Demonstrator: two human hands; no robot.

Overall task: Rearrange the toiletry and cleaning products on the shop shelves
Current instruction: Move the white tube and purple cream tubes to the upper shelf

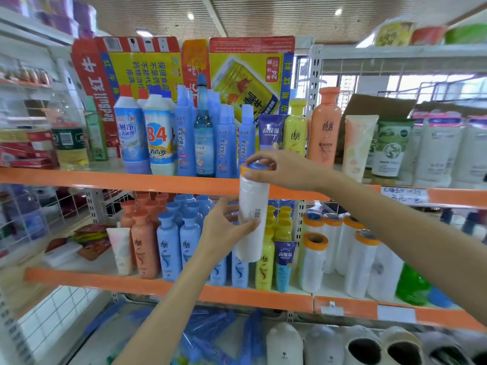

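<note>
Before the shelves, both hands' curled fingers gripped the white roll [252,214], seemingly light, slick-wrapped, best held mid-body.

White metal shelving [308,83] with orange edge strips [110,177] fills the view. Overhead runs a brown slatted ceiling [263,14] with round recessed lights [338,11]. At the right, windows [411,85] show bright daylight behind the racks.

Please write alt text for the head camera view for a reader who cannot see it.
Both hands hold a white roll upright before orange-edged shop shelves: the left hand grips its lower part, the right hand its orange-rimmed top. Similar rolls stand lower right.
</note>
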